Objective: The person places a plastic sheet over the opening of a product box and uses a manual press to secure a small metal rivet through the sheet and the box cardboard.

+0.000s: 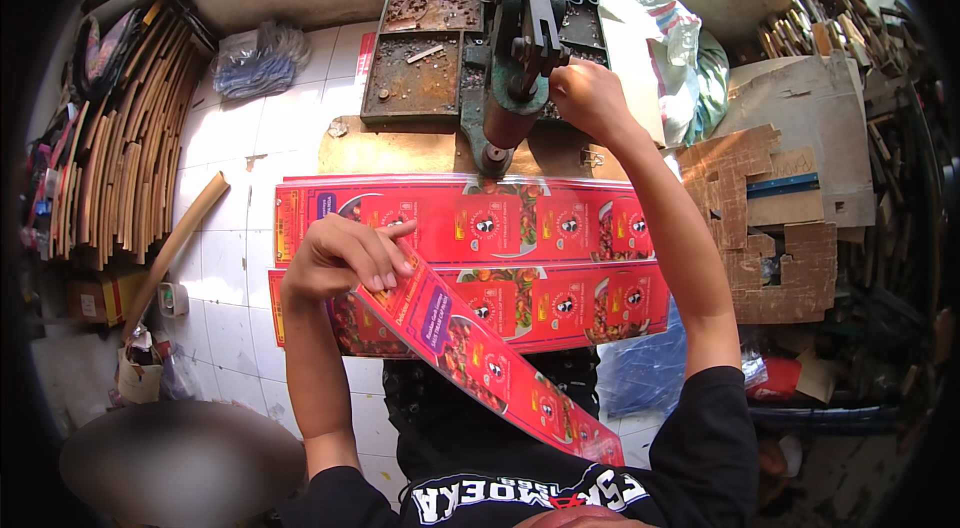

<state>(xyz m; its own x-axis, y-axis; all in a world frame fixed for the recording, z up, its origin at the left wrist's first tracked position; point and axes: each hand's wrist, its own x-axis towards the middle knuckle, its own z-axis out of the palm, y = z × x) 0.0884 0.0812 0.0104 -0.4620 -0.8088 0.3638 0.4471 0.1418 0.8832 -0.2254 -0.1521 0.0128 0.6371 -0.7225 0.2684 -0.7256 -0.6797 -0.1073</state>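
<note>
Left hand (345, 253): fingers bent down, pinching one end of a red printed strip (490, 353). From that hand the strip runs slantwise, down and to the right, its far end lying close to the person's black shirt (705, 433). Right hand (590, 98): fingers curled in, set against the right side of a dark green hand press (515, 118); whether it grips a handle cannot be told, as the palm side is hidden.

Labelling: the held strip bears a purple panel with white lettering just below the left fingertips, followed by pictures of food and a round black-and-white emblem. Matching emblems, small yellow patches and food bowls repeat on the upper red sheets (560, 223), just beyond and to the right of the left hand, and on the lower red sheets (625, 303), nearer the person and partly covered by the strip. The shirt carries large white lettering with a little red, between and below both hands.

Surroundings: left of the right hand, past the press, sits a grimy tray (462, 78) with compartments holding scraps. To the right of that hand lies a plastic bag (690, 58) with coloured stripes. Well to the left of the left hand stands a row of cardboard sheets (120, 148).
</note>
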